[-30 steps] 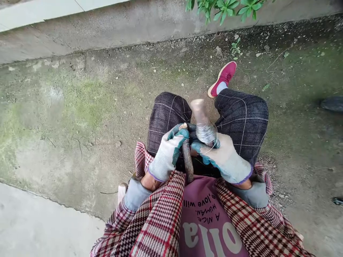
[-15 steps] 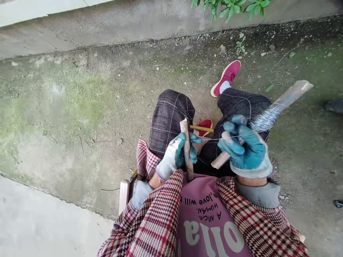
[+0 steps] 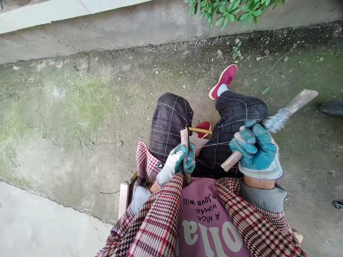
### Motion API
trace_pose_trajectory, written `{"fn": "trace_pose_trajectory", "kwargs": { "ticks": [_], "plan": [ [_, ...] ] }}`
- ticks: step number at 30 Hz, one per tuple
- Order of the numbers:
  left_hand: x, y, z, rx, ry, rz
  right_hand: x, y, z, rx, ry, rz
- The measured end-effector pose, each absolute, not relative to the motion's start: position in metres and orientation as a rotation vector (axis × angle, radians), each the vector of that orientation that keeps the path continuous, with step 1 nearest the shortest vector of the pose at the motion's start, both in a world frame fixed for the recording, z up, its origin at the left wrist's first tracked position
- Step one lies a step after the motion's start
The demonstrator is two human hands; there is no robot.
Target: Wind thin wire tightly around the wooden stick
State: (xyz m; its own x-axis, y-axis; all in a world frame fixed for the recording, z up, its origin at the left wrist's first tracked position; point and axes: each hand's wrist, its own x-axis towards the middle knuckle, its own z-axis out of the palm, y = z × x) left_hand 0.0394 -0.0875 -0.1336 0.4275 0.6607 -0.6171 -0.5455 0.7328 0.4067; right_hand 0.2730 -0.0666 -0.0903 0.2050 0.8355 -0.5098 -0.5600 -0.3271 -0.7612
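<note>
My left hand (image 3: 178, 160), in a white and teal work glove, is wrapped round a short wooden stick (image 3: 184, 137) held upright before my chest. My right hand (image 3: 257, 150), gloved alike, is closed round a longer wooden stick (image 3: 301, 100) that slants up to the right. Thin wire (image 3: 277, 121) is wound in a thick bundle on that stick, just beyond my fingers. A single strand of the wire spans the gap between both hands. How it is fixed on the short stick is hidden by my left fingers.
Below the hands are my knees in dark checked trousers (image 3: 171, 125) and a red shoe (image 3: 225, 78). A yellowish bar (image 3: 200, 130) lies between the legs. A low concrete wall (image 3: 107, 32) runs along the far side, with a leafy plant (image 3: 227, 12) overhanging it.
My right hand has moved right and slightly down with the wire-wound stick, widening the gap between the hands. My left fingers have closed further round the short stick.
</note>
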Motion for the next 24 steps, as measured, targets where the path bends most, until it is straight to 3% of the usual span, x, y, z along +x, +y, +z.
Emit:
{"fn": "trace_pose_trajectory", "kwargs": {
  "ticks": [13,19,24],
  "plan": [
    [0.037,-0.071,-0.122,0.213,0.941,0.787,0.293,-0.059,-0.136,-1.026,-0.123,1.469],
    [0.017,-0.032,-0.094,0.395,1.132,0.990,0.288,-0.065,-0.130,-0.805,-0.044,1.564],
    [0.011,-0.033,-0.089,0.457,1.235,0.962,0.294,-0.062,-0.133,-0.658,0.003,1.561]
  ]
}}
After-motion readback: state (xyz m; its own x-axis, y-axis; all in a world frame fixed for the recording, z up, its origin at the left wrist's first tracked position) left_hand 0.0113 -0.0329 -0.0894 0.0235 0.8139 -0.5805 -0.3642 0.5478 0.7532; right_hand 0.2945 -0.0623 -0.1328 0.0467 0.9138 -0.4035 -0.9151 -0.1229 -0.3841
